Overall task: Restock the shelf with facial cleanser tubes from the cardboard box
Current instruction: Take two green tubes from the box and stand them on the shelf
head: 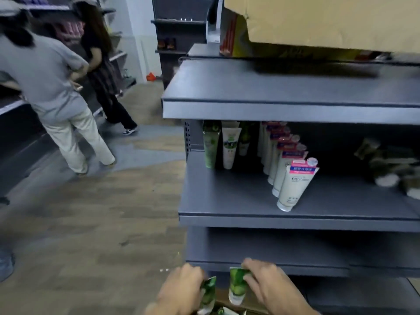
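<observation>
Hands are sitting nearest to us at the bottom edge, and we are seeing each one busy with a green tube. Our left hand (181, 289) is curling its fingers (195, 278) round a green facial cleanser tube (208, 294), while our right hand (270, 287) is pinching a second green tube (236, 285) near its crimped top. Both tubes are hovering just above the cardboard box (227, 311), of which we are only glimpsing a sliver with more green packaging inside.

Beyond them, the grey shelf unit (284, 105) is rising in tiers. On the middle shelf (227, 201) a row of white tubes with pink labels (295, 183) is standing cap down and leaning back, running front to rear. Left of it, well back, a few green and white tubes (218, 144) are standing upright. Blurred items (386, 169) are lying at the far right. On top, a large cardboard carton (329, 19) is resting.

Across the aisle, two people (68, 76) are facing other shelving.
</observation>
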